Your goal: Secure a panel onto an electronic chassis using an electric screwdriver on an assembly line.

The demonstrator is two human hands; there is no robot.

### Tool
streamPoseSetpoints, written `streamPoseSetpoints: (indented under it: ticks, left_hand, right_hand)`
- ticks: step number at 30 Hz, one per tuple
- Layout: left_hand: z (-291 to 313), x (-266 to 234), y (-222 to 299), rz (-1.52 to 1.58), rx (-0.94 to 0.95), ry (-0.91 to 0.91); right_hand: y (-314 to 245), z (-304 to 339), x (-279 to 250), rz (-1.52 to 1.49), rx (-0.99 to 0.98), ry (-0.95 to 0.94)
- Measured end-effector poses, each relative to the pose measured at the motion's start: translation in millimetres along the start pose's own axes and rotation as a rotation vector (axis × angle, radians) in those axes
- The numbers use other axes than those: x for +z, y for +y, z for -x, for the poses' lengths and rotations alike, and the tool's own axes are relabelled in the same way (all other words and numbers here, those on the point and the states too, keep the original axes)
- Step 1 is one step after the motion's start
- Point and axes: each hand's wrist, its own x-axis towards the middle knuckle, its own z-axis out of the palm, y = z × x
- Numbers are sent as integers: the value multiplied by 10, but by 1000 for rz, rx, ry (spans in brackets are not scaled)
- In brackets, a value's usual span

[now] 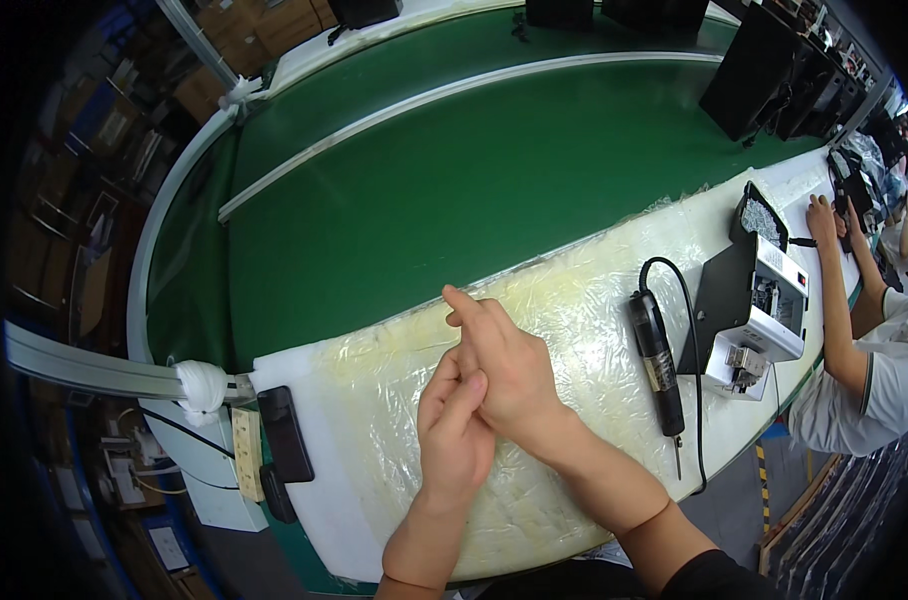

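Both hands meet over the plastic-covered worktop (374,400), with no tool or part visible in either. My left hand (457,420) is closed against the palm side of my right hand (514,370), its thumb lying across the front. On the right hand the fingers stretch up and away, partly overlapping; some of them are hidden where the hands touch. To the right of them lies a black electric screwdriver (657,365) with its bit toward me and its cord looping around. Beside it stands a white and black screw feeder (764,310).
A black tray of small screws (764,218) stands behind the feeder. At the left edge lie a dark phone (286,433) and a power strip (247,455). Beyond runs a green conveyor belt (474,180) carrying black boxes (754,75). A co-worker's arms (839,300) reach in at right.
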Motion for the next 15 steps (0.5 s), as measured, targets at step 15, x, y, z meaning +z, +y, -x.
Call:
streamPoseSetpoints:
  ticks: [15]
  left_hand:
    - [7, 14, 28, 35, -18, 17]
  right_hand:
    - [-28, -13, -5, -11, -12, 0]
